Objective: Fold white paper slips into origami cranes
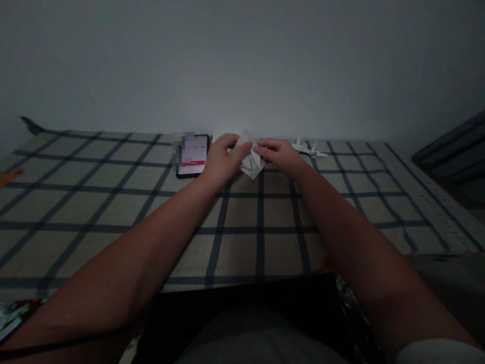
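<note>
Between both hands is a folded sheet of white paper (pixel 253 164), held just above the checked cloth with one corner pointing up and another toward me. My left hand (pixel 224 155) grips its left side, the thumb pressed on the paper's face. From the right, my right hand (pixel 278 152) pinches the paper near its middle, thumb and index finger close together. The fingers behind the paper are partly hidden. Folded paper cranes (pixel 308 148) lie just right of my right hand.
A smartphone (pixel 192 155) with a lit screen lies left of my left hand. The checked cloth (pixel 242 212) covers the table, which meets a plain wall (pixel 242 65) at the back. An orange object (pixel 11 177) sits at the far left edge.
</note>
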The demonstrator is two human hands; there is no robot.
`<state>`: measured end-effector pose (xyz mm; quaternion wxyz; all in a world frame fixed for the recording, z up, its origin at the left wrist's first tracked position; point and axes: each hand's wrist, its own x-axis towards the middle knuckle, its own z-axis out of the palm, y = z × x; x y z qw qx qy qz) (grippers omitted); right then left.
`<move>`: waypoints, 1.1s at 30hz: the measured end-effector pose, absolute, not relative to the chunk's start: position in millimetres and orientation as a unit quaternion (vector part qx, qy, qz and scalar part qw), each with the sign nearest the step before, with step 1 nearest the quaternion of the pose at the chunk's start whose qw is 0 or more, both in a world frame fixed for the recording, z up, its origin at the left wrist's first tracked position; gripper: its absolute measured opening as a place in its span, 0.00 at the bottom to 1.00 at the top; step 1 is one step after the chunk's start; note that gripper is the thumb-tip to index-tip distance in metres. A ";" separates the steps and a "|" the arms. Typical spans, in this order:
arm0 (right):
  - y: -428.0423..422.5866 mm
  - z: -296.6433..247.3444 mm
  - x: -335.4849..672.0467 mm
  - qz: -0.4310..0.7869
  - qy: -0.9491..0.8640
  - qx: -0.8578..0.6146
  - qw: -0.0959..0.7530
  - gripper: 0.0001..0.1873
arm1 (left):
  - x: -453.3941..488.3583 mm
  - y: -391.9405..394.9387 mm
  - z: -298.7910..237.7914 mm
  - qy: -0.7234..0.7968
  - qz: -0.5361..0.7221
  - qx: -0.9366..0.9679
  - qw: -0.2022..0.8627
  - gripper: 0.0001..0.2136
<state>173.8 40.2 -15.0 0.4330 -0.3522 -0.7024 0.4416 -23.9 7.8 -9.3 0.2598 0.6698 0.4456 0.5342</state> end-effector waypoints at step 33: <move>41.6 -15.2 175.9 0.436 -0.688 -0.346 0.467 0.19 | -15.2 10.9 -13.2 0.417 0.563 0.519 0.490 0.18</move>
